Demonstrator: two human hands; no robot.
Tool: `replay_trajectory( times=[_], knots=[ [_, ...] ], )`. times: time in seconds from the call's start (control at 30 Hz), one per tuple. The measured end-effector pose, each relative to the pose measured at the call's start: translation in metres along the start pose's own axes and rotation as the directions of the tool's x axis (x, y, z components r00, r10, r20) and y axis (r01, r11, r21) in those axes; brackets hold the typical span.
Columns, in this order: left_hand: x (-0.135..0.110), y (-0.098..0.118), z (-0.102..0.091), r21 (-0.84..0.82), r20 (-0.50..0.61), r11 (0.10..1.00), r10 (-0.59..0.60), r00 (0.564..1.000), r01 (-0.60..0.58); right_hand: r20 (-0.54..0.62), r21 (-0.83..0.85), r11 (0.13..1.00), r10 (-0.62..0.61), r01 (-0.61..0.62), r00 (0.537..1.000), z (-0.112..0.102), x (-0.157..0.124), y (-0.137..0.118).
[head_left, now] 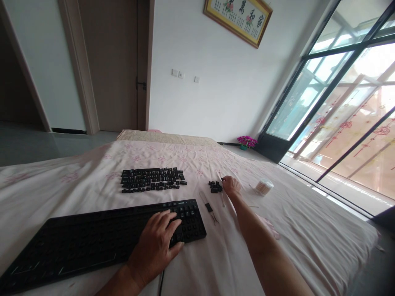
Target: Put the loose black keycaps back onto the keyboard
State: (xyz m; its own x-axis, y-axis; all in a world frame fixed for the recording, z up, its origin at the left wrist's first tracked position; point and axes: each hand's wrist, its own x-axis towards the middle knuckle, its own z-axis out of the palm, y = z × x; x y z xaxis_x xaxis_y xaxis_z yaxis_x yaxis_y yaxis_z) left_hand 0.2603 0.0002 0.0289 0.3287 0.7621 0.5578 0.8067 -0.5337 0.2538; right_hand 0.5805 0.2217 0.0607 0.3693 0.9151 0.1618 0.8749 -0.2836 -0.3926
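Note:
A black keyboard point(101, 230) lies slantwise on the cloth, with most of its keycaps off and some left at the right end. My left hand point(159, 234) rests on its right part, fingers spread and holding nothing. Beyond the keyboard, loose black keycaps point(149, 177) lie in rows. My right hand point(231, 186) reaches to the right of a smaller keycap pile point(215, 187). Its fingers are pinched on a small black piece, seemingly a keycap point(222, 179). Between the hands lies a keycap puller point(209, 207) with wire prongs.
A clear tub of cotton swabs point(264, 187) stands right of my right hand. A loose cotton swab point(253, 206) lies near my right forearm. The pale flowered cloth point(296, 226) is wrinkled. Purple flowers point(247, 141) stand beyond, near the glass door point(311, 98).

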Motion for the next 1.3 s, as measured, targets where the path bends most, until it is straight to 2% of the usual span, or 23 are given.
replay_trajectory(
  times=[0.17, 0.27, 0.33, 0.4, 0.43, 0.5, 0.53, 0.67, 0.8, 0.93, 1.03, 1.17, 1.3],
  knots=[
    [0.0, 0.0, -0.003, -0.026, 0.029, 1.0, -0.009, 1.0, 0.01, 0.069, 0.249, 0.967, -0.072, 0.052, 0.995, -0.017, -0.028, -0.014],
    [0.001, 0.0, -0.004, -0.049, 0.042, 0.998, -0.024, 0.999, 0.026, 0.175, 0.441, 0.894, -0.175, 0.082, 0.969, -0.023, -0.066, -0.023],
    [0.001, 0.0, -0.005, -0.058, 0.054, 0.998, -0.026, 0.998, 0.029, 0.255, 0.562, 0.824, -0.256, 0.073, 0.933, -0.027, -0.098, -0.027],
    [0.002, -0.001, -0.005, -0.064, 0.062, 0.998, -0.022, 0.998, 0.026, 0.396, 0.788, 0.606, -0.366, -0.107, 0.842, -0.032, -0.13, -0.03],
    [0.002, -0.001, -0.005, -0.065, 0.064, 0.998, -0.018, 0.998, 0.022, 0.461, 0.814, 0.546, -0.399, -0.198, 0.793, -0.033, -0.144, -0.031],
    [0.001, -0.002, -0.005, -0.061, 0.062, 0.998, -0.011, 0.998, 0.014, 0.555, 0.808, 0.48, -0.424, -0.341, 0.716, -0.036, -0.168, -0.033],
    [0.001, -0.002, -0.005, -0.058, 0.061, 0.998, -0.007, 0.998, 0.011, 0.586, 0.796, 0.458, -0.421, -0.395, 0.693, -0.036, -0.177, -0.034],
    [0.001, -0.002, -0.006, -0.059, 0.051, 0.998, 0.007, 0.999, -0.004, 0.648, 0.761, 0.365, -0.418, -0.536, 0.636, -0.033, -0.197, -0.037],
    [0.002, -0.005, -0.008, -0.114, -0.008, 0.993, 0.017, 1.0, -0.018, 0.665, 0.746, 0.322, -0.424, -0.584, 0.615, -0.031, -0.206, -0.042],
    [0.001, -0.007, -0.01, -0.228, -0.071, 0.974, -0.02, 0.997, 0.003, 0.665, 0.744, 0.343, -0.47, -0.574, 0.581, -0.029, -0.222, -0.052],
    [0.001, -0.008, -0.011, -0.29, -0.057, 0.956, -0.063, 0.996, 0.044, 0.662, 0.745, 0.351, -0.502, -0.568, 0.557, -0.028, -0.233, -0.059],
    [0.001, -0.005, -0.012, -0.338, 0.0, 0.939, -0.062, 0.998, 0.058, 0.656, 0.75, 0.337, -0.497, -0.569, 0.568, -0.027, -0.24, -0.064],
    [0.002, -0.003, -0.014, -0.353, -0.013, 0.933, -0.084, 0.996, 0.074, 0.64, 0.763, 0.311, -0.484, -0.567, 0.596, -0.024, -0.245, -0.065]
  ],
)
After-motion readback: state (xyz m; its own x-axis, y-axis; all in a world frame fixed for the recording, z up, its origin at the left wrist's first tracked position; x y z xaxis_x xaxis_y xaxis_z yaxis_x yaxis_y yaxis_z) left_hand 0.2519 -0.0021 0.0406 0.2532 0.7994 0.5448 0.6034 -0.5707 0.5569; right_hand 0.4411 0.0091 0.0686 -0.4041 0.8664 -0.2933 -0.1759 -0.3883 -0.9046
